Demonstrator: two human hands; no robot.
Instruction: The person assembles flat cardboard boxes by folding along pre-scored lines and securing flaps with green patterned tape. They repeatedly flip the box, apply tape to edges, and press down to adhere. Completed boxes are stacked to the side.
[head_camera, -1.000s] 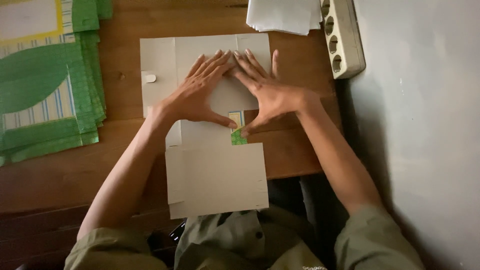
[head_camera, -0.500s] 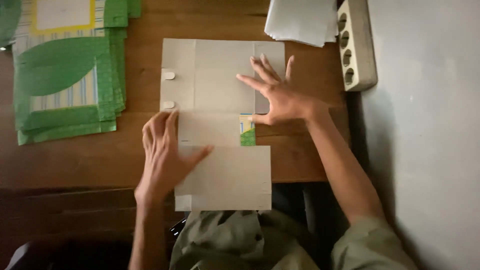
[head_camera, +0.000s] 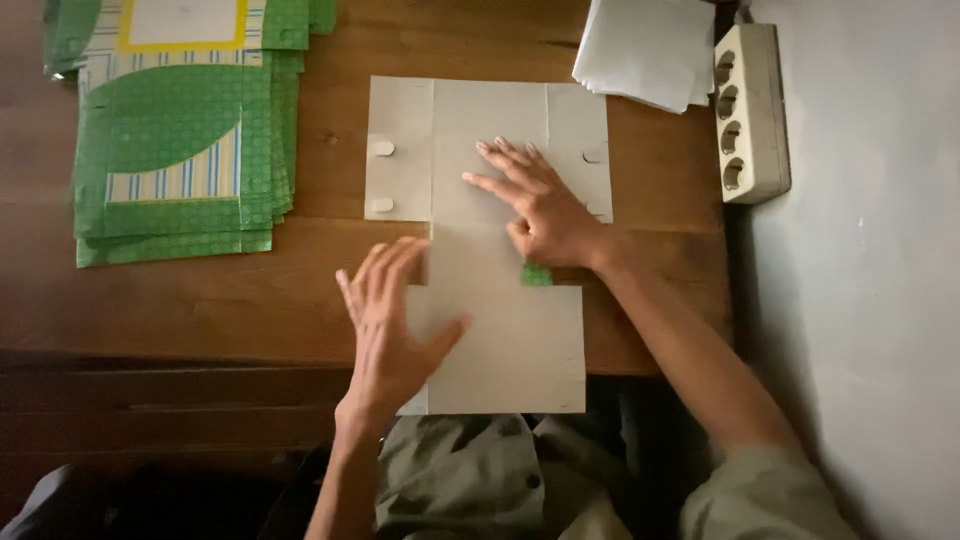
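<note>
Cardboard sheet: a flat, grey, die-cut cardboard sheet (head_camera: 490, 120) lies printed side down on the wooden table (head_camera: 200, 300), at the middle of the view. Its wide upper part has creased side flaps with small rounded tabs at 9 o'clock and 3 o'clock; its lower panel runs toward 6 o'clock and hangs over the table's near edge.

Green corner: a small green bit (head_camera: 537, 275) of the sheet's printed side shows just under the right hand, at the narrow neck between the two parts.

Left hand: the left hand (head_camera: 392, 325) lies flat and open, fingers spread and pointing to 12 o'clock, thumb out toward 2 o'clock. The palm and thumb press on the left side of the lower panel; it grips nothing.

Right hand: the right hand (head_camera: 540, 205) rests palm down on the middle of the upper part, fingers stretched toward 10 o'clock, held close together. It is open and holds nothing; the heel sits by the green bit.

Green stack: a pile of flat green printed sheets (head_camera: 180, 150) lies at 10 o'clock, well apart from the hands.

White paper: a pile of white paper (head_camera: 645, 50) sits at 1 o'clock, just beyond the sheet's far right corner.

Power strip: a pale power strip (head_camera: 748, 110) lies at 2 o'clock along the table's right edge, beside the grey wall (head_camera: 870, 250).
</note>
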